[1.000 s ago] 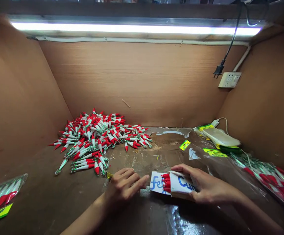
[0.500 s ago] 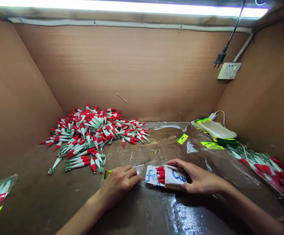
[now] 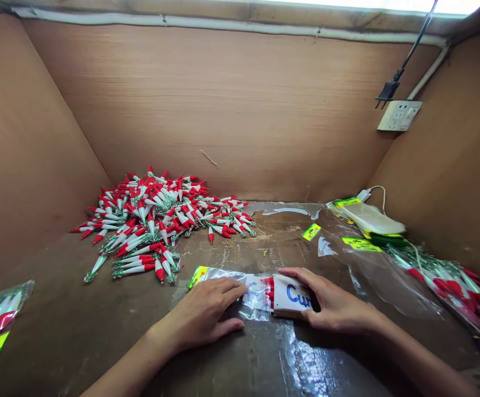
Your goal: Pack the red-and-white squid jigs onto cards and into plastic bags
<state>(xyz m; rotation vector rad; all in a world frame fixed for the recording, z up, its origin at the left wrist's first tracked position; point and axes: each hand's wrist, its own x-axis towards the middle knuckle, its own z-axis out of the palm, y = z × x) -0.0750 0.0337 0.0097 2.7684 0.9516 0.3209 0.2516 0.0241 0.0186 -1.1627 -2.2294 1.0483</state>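
head view: left hand [image 3: 212,309], loosely spread, touches clear bag [image 3: 228,274]; right hand [image 3: 333,302] grips white holder [image 3: 286,298].

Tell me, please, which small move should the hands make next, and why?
Perhaps the left hand should ease the clear bag slightly right, over the red tips: the bag already lies over the white flap, its edge appears near those tips, and the right hand grips the white holder.
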